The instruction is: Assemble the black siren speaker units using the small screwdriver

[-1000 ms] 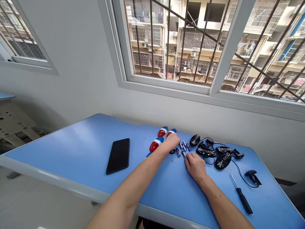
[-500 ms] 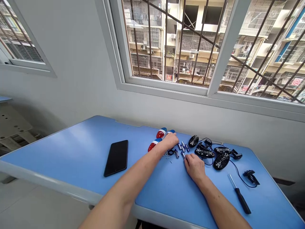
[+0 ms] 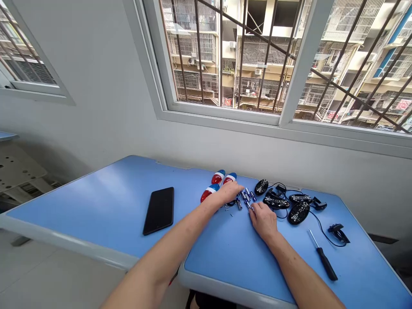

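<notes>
My left hand (image 3: pixel 229 192) reaches over small parts beside the battery group, palm down. Its fingers point right, with the tips mostly hidden. My right hand (image 3: pixel 264 220) rests on the table, thumb and fingers closed on the end of a blue-and-silver battery (image 3: pixel 248 204). Several more batteries (image 3: pixel 246 195) lie close together between the two hands, and a single battery (image 3: pixel 238 203) lies just below my left fingers. Three oval shells in red, white and blue, one of them a front shell (image 3: pixel 209 193), sit left of and behind my left hand. Small screws (image 3: pixel 227 207) are scattered under my left wrist.
On the right lie several black oval housings (image 3: pixel 299 213) with cables and black clamp mounts (image 3: pixel 338 234). A black-handled screwdriver (image 3: pixel 327 263) lies nearer the right edge. A black phone (image 3: pixel 159 210) is on the left. The blue table (image 3: pixel 96 201) stands against the wall below a barred window.
My left hand has shifted slightly right, its fingers stretching over the batteries. My right hand and its battery have moved a little up toward the group.
</notes>
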### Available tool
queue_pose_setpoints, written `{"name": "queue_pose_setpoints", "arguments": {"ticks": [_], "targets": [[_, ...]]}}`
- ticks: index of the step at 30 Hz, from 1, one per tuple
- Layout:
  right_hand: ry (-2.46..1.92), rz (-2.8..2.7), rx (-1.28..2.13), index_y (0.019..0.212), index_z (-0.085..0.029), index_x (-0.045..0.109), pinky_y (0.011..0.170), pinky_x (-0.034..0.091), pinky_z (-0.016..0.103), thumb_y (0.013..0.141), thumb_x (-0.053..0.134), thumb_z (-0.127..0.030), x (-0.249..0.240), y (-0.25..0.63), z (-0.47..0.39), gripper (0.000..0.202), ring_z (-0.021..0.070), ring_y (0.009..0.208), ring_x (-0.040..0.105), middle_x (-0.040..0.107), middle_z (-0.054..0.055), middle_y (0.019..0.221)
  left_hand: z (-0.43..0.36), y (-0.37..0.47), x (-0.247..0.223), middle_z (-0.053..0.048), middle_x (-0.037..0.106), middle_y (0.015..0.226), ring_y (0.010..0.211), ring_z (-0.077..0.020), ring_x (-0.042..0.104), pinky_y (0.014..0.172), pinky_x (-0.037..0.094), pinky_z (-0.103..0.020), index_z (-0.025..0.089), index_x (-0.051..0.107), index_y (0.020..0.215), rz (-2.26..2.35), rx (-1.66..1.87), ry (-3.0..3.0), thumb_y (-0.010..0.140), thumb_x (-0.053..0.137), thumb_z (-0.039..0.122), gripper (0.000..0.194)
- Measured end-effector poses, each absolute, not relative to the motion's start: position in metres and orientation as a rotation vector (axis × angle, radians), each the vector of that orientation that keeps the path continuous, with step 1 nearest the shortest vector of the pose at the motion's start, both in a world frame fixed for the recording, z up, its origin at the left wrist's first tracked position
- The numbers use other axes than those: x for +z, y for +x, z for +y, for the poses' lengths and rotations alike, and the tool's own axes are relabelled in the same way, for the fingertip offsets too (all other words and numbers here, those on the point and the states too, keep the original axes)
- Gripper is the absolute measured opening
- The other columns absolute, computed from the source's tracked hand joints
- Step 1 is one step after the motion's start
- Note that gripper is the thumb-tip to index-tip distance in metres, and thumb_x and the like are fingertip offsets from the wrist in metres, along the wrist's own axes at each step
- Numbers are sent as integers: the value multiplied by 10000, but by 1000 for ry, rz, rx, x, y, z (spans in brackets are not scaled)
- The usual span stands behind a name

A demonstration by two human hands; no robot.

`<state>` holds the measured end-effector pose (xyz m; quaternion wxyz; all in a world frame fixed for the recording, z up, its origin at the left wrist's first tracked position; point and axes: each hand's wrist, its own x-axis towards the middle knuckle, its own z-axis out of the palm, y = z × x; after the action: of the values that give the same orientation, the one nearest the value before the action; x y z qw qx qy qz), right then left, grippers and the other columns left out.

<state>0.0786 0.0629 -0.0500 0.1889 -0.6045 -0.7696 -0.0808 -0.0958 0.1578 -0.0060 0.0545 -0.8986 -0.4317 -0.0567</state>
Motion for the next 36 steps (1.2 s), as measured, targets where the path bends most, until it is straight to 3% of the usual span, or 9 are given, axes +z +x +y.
{"name": "queue_pose_setpoints", "arguments": {"ticks": [4, 8, 14, 22, 28, 36], "targets": [[-1403, -2244, -304, 1192, -221, 616, 805, 468, 290, 921, 475, -253, -53, 75, 61, 307, 210, 1053, 564, 662, 88, 1149, 148, -105, 3, -94, 667, 912, 914, -223, 602, 779, 463, -302, 168, 648, 987, -1352, -293, -2695, 801, 427, -6, 337], [-1131, -2385, -342, 1239, -191, 599, 987, 424, 404, 910, 496, -277, -58, 68, 58, 356, 264, 1238, 476, 603, 98, 1285, 115, -112, 4, -91, 664, 978, 951, -225, 585, 833, 464, -328, 173, 642, 973, -1323, -370, -2708, 817, 445, 44, 283], [-1182, -2386, -287, 1238, -177, 607, 982, 447, 405, 901, 465, -230, -65, 65, 57, 369, 253, 1233, 496, 595, 107, 1298, 35, -110, -28, -75, 669, 1034, 1031, -214, 576, 903, 461, -361, 182, 638, 987, -1097, -761, -2820, 847, 415, 67, 287], [-1271, -2388, -288, 1238, -153, 605, 954, 464, 409, 887, 471, -199, -62, 64, 60, 378, 275, 1249, 481, 549, 112, 1350, -3, -95, -38, -91, 672, 1027, 1000, -247, 596, 818, 500, -378, 153, 624, 928, -1173, -743, -2805, 829, 453, 65, 217], [-1171, -2299, -409, 1222, -216, 621, 967, 436, 403, 889, 403, -116, -66, 70, 61, 410, 249, 1219, 504, 591, 99, 1303, -21, -81, -40, -95, 660, 967, 937, -239, 596, 772, 504, -373, 165, 608, 847, -1179, -738, -2772, 834, 457, 105, 163], [-1208, -2257, -412, 1217, -218, 624, 963, 424, 417, 868, 387, -84, -82, 76, 67, 444, 263, 1223, 477, 587, 98, 1301, -27, -71, -65, -96, 649, 975, 999, -237, 573, 835, 480, -373, 176, 635, 900, -1317, -848, -2706, 853, 463, 145, 181]]}}
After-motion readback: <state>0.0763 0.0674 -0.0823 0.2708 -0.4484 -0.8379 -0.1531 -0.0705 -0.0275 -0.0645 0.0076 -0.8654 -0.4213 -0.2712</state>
